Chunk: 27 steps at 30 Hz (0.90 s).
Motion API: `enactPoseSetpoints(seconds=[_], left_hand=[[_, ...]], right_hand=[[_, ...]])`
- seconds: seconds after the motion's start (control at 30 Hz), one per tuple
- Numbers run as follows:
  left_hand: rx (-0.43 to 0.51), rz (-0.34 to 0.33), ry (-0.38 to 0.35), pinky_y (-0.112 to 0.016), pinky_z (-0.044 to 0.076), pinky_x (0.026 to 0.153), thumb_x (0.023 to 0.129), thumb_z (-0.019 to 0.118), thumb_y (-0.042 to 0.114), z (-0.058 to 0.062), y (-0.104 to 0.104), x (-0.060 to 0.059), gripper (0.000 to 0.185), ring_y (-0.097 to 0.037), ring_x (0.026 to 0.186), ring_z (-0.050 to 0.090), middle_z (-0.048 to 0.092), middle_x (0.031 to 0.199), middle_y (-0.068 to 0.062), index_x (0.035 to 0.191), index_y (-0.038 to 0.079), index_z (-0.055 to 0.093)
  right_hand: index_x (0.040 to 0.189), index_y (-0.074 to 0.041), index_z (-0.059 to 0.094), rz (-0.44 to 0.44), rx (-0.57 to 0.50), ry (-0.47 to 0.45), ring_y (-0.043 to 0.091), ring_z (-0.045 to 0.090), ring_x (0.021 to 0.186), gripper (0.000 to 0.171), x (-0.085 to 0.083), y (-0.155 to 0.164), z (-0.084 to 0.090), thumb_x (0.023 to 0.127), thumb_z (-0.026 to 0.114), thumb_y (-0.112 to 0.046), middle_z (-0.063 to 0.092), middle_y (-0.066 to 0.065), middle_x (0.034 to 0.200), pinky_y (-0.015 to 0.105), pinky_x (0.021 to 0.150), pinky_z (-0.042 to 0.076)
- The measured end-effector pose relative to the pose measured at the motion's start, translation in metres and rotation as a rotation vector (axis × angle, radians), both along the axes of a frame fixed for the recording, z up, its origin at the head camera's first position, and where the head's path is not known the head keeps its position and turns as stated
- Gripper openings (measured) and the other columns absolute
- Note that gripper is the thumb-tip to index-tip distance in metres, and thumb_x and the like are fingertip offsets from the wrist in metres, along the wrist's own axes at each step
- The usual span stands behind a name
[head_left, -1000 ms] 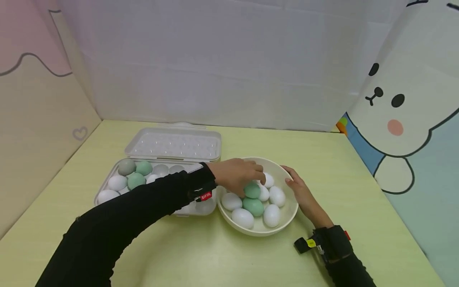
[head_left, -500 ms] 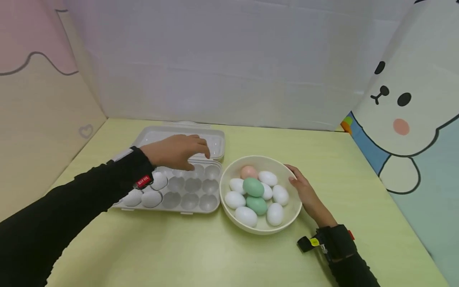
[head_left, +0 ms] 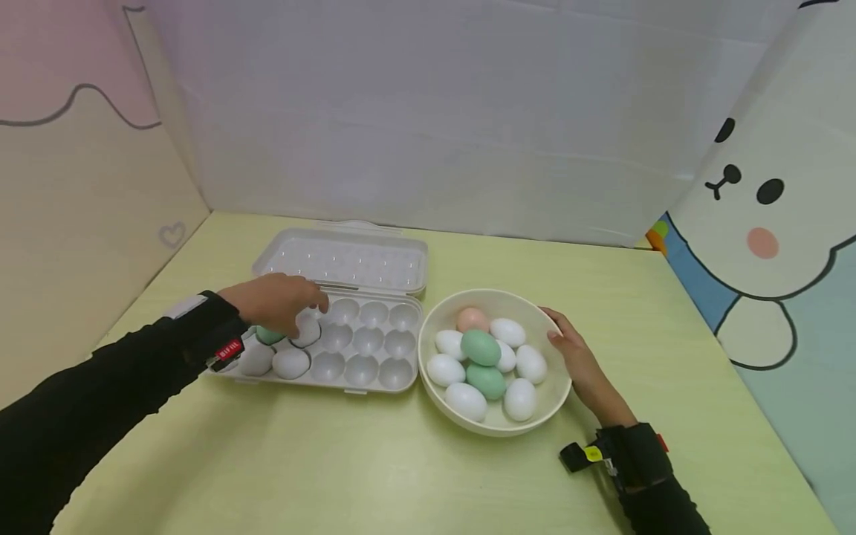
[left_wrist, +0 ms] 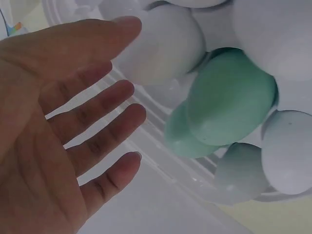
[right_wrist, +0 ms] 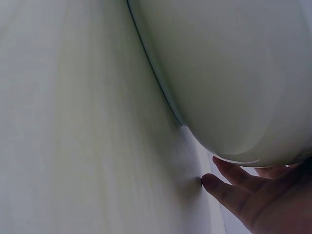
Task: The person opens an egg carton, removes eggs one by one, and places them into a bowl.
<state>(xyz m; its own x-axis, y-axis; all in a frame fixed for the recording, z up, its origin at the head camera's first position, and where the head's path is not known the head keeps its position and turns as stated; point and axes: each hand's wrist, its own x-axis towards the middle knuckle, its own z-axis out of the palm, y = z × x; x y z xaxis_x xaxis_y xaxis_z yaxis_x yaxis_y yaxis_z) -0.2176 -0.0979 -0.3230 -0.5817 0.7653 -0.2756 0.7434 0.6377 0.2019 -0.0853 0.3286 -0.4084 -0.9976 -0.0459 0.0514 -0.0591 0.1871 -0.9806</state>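
Observation:
My left hand (head_left: 281,297) is over the left part of a clear plastic egg carton (head_left: 361,383). In the left wrist view its fingers spread loosely with nothing between them, and the thumb tip comes close to a white egg (left_wrist: 163,51) in its cup. Green eggs (left_wrist: 231,97) and other white eggs lie beside it. The hand hides part of the carton's back row. My right hand (head_left: 582,360) holds the right side of a cream bowl (head_left: 551,397), thumb over the rim and fingers along the outside. White eggs (head_left: 466,402), two green eggs (head_left: 481,347) and a pink egg (head_left: 472,319) lie inside.
The carton's lid (head_left: 341,260) lies folded back behind it. Several bare cups (head_left: 368,340) fill the carton's right part, next to the bowl. Light-coloured walls (head_left: 428,111) close off the back and sides of the yellow table (head_left: 374,468).
My left hand has left the bowl and travelled left to the carton, exposing the pink egg. My right hand stays on the bowl's rim. The view has shifted slightly.

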Motion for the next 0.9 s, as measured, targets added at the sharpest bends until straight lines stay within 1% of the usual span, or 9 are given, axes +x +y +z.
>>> enactPoseSetpoints(seconds=[0.1, 0.23, 0.43, 0.5, 0.53, 0.63, 0.77, 0.83, 0.9], left_hand=[[-0.034, 0.015, -0.005, -0.043, 0.048, 0.077, 0.071, 0.076, 0.000, -0.008, -0.003, -0.001, 0.039, -0.022, 0.086, 0.058, 0.063, 0.099, -0.004, 0.108, 0.006, 0.066], [-0.040, 0.003, 0.025, -0.037, 0.048, 0.073, 0.070, 0.073, -0.003, -0.019, -0.004, -0.003, 0.034, -0.018, 0.076, 0.052, 0.061, 0.090, -0.001, 0.103, 0.004, 0.066], [-0.028, -0.029, 0.108, -0.034, 0.047, 0.067, 0.068, 0.073, -0.005, -0.029, -0.003, -0.004, 0.028, -0.017, 0.068, 0.048, 0.058, 0.079, 0.000, 0.093, 0.005, 0.065], [-0.025, -0.049, 0.139, -0.033, 0.045, 0.065, 0.068, 0.073, -0.005, -0.029, -0.003, -0.003, 0.026, -0.017, 0.066, 0.047, 0.056, 0.077, 0.001, 0.091, 0.006, 0.066], [-0.023, -0.063, 0.159, -0.032, 0.044, 0.063, 0.068, 0.073, -0.005, -0.030, -0.004, -0.003, 0.025, -0.016, 0.065, 0.046, 0.054, 0.076, 0.002, 0.089, 0.007, 0.066], [-0.017, -0.094, 0.195, -0.032, 0.044, 0.061, 0.067, 0.075, -0.002, -0.024, -0.004, -0.001, 0.023, -0.016, 0.064, 0.046, 0.052, 0.075, 0.002, 0.087, 0.007, 0.069], [0.026, -0.095, 0.212, -0.035, 0.048, 0.065, 0.063, 0.081, 0.003, -0.012, -0.002, -0.001, 0.029, -0.017, 0.068, 0.052, 0.056, 0.079, -0.001, 0.091, 0.005, 0.072], [0.063, -0.094, 0.218, -0.037, 0.050, 0.067, 0.063, 0.082, 0.004, -0.004, 0.001, -0.002, 0.034, -0.019, 0.070, 0.055, 0.057, 0.082, -0.002, 0.095, 0.003, 0.071], [0.107, -0.113, 0.240, -0.037, 0.050, 0.068, 0.063, 0.079, 0.003, 0.003, 0.007, -0.003, 0.033, -0.020, 0.072, 0.056, 0.057, 0.083, -0.002, 0.095, 0.003, 0.069]], right_hand=[[0.143, 0.006, 0.025, -0.002, 0.002, -0.003, 0.002, 0.045, 0.110, 0.046, 0.000, 0.001, 0.000, 0.104, 0.030, -0.017, 0.030, 0.022, 0.142, 0.016, 0.087, 0.040], [0.143, 0.007, 0.025, 0.000, 0.001, 0.006, 0.002, 0.046, 0.110, 0.046, 0.000, 0.001, 0.000, 0.104, 0.030, -0.017, 0.034, 0.016, 0.139, 0.016, 0.087, 0.040], [0.140, 0.008, 0.026, 0.007, -0.014, 0.039, 0.003, 0.048, 0.108, 0.045, -0.001, 0.001, -0.002, 0.104, 0.033, -0.016, 0.044, -0.008, 0.127, 0.017, 0.086, 0.041], [0.140, 0.009, 0.026, 0.009, -0.019, 0.047, 0.003, 0.048, 0.108, 0.045, -0.001, 0.001, -0.003, 0.104, 0.033, -0.016, 0.046, -0.013, 0.124, 0.017, 0.086, 0.041], [0.140, 0.009, 0.026, 0.010, -0.020, 0.048, 0.003, 0.048, 0.108, 0.045, -0.001, 0.001, -0.003, 0.104, 0.033, -0.016, 0.045, -0.013, 0.124, 0.017, 0.086, 0.041], [0.141, 0.009, 0.026, 0.005, -0.009, 0.038, 0.002, 0.047, 0.108, 0.045, -0.002, 0.001, -0.004, 0.104, 0.032, -0.015, 0.043, -0.008, 0.128, 0.017, 0.086, 0.041], [0.142, 0.008, 0.026, -0.006, 0.004, 0.008, 0.001, 0.047, 0.109, 0.046, -0.001, 0.000, -0.004, 0.104, 0.032, -0.016, 0.039, 0.002, 0.132, 0.017, 0.087, 0.040], [0.142, 0.008, 0.026, -0.008, -0.001, 0.004, 0.002, 0.047, 0.108, 0.046, -0.001, 0.001, -0.003, 0.104, 0.031, -0.016, 0.040, 0.001, 0.131, 0.017, 0.087, 0.041], [0.142, 0.008, 0.026, -0.011, -0.005, 0.007, 0.002, 0.047, 0.108, 0.046, 0.000, 0.001, -0.003, 0.104, 0.032, -0.016, 0.042, -0.003, 0.129, 0.017, 0.086, 0.041]])
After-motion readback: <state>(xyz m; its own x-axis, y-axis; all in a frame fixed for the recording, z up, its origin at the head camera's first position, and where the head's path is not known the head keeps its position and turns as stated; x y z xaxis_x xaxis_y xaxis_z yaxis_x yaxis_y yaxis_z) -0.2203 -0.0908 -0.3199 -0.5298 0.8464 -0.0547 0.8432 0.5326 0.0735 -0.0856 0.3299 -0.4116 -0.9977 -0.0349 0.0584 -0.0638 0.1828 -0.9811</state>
